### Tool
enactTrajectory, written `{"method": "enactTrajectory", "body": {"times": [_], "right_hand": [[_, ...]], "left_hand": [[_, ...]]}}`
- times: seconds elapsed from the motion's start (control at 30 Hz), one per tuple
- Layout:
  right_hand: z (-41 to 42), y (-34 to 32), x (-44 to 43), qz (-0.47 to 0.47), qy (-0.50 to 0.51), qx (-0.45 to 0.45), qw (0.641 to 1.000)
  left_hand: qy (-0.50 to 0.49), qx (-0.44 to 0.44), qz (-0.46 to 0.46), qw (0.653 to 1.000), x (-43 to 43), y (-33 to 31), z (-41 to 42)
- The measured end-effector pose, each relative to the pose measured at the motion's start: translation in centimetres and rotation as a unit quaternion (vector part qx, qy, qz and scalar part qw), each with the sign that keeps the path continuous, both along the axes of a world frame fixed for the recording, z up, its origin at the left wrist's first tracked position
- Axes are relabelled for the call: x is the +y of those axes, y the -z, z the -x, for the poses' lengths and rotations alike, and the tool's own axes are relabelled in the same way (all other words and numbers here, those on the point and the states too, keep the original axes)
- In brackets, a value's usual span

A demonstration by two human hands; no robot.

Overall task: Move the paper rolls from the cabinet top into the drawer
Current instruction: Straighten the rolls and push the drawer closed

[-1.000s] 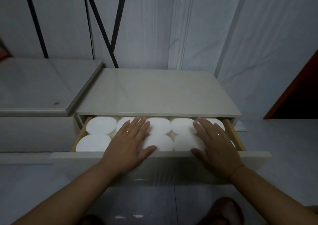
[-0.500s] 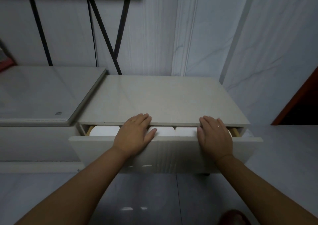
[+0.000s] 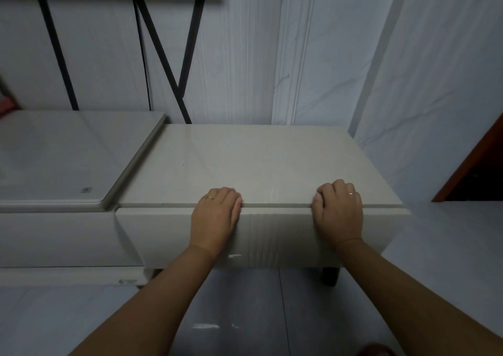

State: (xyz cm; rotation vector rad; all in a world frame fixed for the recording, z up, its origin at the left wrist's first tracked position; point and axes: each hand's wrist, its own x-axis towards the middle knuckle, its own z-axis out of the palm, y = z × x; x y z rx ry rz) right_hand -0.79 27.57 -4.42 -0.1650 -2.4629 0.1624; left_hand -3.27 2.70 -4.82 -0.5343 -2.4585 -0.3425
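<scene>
Drawer front [image 3: 275, 235] sits flush under cabinet top [image 3: 258, 162]; left hand [image 3: 215, 219] and right hand [image 3: 339, 214] lie on the seam between them, well apart; lower unit [image 3: 54, 159] adjoins at left; cables [image 3: 163, 56] hang behind; doorway [image 3: 476, 181] at right.

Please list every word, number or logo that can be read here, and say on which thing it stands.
Small oval mark near the front corner of the glass top: too small to read.
No other text shows on the cabinet top, the drawer front or the wall.
</scene>
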Motion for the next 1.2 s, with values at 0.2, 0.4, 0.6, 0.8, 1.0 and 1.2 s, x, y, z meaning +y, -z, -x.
{"method": "enactTrajectory", "body": {"times": [0.2,0.4,0.6,0.8,1.0,1.2], "right_hand": [[0.5,0.6,0.2,0.001,-0.001,0.038,0.999],[0.8,0.8,0.3,-0.023,0.001,0.064,0.998],[1.2,1.0,0.4,-0.041,0.001,0.088,0.995],[1.5,1.3,0.6,-0.056,0.005,0.102,0.993],[1.6,1.4,0.5,-0.042,0.005,0.099,0.994],[1.2,0.6,0.3,-0.041,0.012,0.043,0.998]], "left_hand": [[-0.019,0.049,0.013,0.999,0.2,0.6,0.7],[-0.021,0.092,0.008,0.996,0.4,1.4,1.4],[-0.03,0.132,0.02,0.991,0.4,1.7,2.0],[-0.029,0.153,0.017,0.988,0.4,2.0,2.4],[-0.025,0.165,0.01,0.986,0.4,2.0,2.4],[-0.035,0.115,0.013,0.993,0.7,1.3,1.7]]}}
